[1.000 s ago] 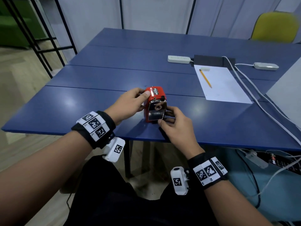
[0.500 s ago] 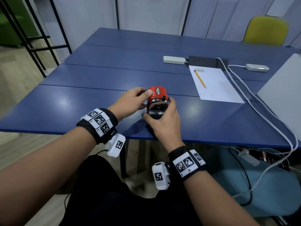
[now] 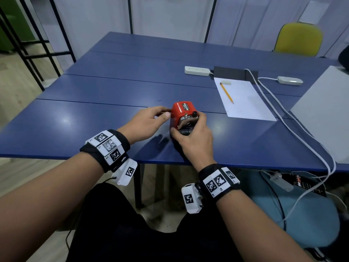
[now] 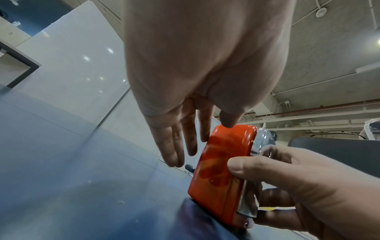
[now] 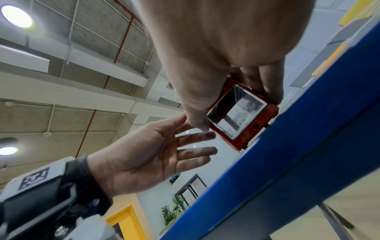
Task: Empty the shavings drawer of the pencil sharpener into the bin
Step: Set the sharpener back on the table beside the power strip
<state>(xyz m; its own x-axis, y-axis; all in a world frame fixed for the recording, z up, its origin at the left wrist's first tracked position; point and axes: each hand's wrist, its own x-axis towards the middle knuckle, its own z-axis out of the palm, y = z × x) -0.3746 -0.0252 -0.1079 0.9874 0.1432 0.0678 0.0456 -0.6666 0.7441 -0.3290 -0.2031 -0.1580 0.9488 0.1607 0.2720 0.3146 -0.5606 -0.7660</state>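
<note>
A red pencil sharpener (image 3: 181, 111) with a chrome front stands on the blue table (image 3: 94, 129) near its front edge. My right hand (image 3: 187, 125) grips its front end, thumb on the left side and fingers on the right. In the right wrist view the right hand (image 5: 236, 112) frames the shiny drawer front (image 5: 236, 116), which sits pushed in. My left hand (image 3: 162, 115) stays at the sharpener's left with fingers straight. In the left wrist view the left hand's (image 4: 201, 142) thumb tip touches the sharpener (image 4: 222, 170). No bin is plainly in view.
A white sheet (image 3: 243, 99) with a yellow pencil (image 3: 226, 92) and an eraser lies at the right. Behind it are a power strip (image 3: 197, 70) and a dark pad. White cables (image 3: 294, 129) run off the table's right edge. A pale blue shape (image 3: 302, 214) sits below.
My right hand has moved from the sharpener's right front to wrap over its front end. My left hand's grip on the left side has loosened to a touch.
</note>
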